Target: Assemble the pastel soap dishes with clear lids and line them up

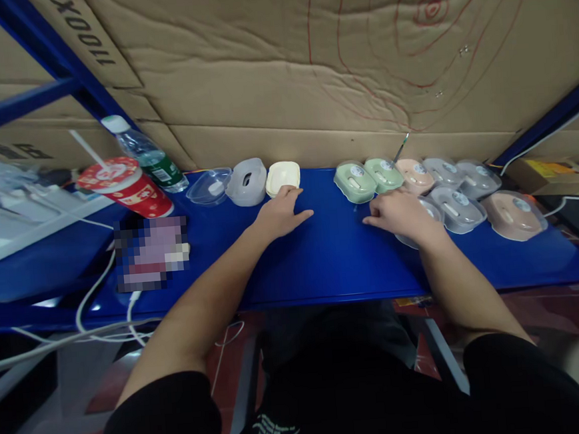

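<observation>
My left hand [280, 216] reaches to the front edge of a cream square lid or shallow tray [283, 176]. Its fingers are stretched out with the thumb apart; whether they touch the cream piece I cannot tell. Left of that stand a frosted translucent box part [247, 182] with a dark slot and a clear plastic cover [211, 187]. My right hand [395, 214] is curled, thumb pointing left, and anything inside is hidden. It hovers in front of two green boxes with clear lids [355, 182] and partly covers a grey lidded box [430, 210].
Several more lidded boxes, grey [456, 209] and peach [516, 215], stand at the right. At the left are a red drink cup [137, 189] with a straw, a water bottle [158, 164] and a white cable [81, 313]. Cardboard [237, 67] walls the back of the blue table [323, 261].
</observation>
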`<state>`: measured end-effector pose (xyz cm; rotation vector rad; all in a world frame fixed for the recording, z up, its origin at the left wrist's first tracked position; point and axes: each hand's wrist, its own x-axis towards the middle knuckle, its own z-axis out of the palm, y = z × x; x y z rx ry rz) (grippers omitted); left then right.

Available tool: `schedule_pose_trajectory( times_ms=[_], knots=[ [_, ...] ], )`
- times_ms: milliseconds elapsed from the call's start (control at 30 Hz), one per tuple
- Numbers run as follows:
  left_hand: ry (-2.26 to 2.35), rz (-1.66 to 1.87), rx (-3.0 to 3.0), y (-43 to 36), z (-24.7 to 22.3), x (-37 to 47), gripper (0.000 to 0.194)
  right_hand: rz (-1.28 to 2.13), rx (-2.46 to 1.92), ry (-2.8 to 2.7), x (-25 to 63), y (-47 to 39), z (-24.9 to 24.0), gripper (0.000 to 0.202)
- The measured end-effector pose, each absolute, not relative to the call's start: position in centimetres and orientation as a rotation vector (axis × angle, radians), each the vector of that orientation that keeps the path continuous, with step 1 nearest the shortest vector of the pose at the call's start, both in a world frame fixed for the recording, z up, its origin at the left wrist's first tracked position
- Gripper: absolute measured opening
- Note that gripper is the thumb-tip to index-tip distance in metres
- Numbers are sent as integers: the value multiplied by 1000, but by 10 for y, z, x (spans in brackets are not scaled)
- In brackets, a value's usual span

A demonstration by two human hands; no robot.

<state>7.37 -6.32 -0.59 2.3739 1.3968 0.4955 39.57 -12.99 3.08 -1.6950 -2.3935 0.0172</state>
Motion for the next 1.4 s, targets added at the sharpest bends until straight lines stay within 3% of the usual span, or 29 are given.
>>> schedule_pose_trajectory(
  times_ms=[167,367,667,967,1167,1333,1400],
  knots=[
    [1422,501,2401,-59,-10,72,70,299,-1524,-2101,356,-132,19,47],
    [1401,449,2436,-54,-15,71,46,366,-1456,-1650,358,-108,-7,57],
    [1458,282,2482,-58,-5,71,34,331,-1405,-1136,389,-79,-11,52],
    [1526,224,2542,-65,5,75,26,599,-1327,-770,409,-57,-18,54],
    [1587,552,2481,-68,6,78,21,384,-1175,-954,398,-69,-17,59],
    [1359,953,2320,-70,10,77,12,227,-1210,-1528,376,-95,-16,33],
    [1206,997,2200,-71,13,77,10,172,-1220,-1700,368,-101,-16,37]
  ],
)
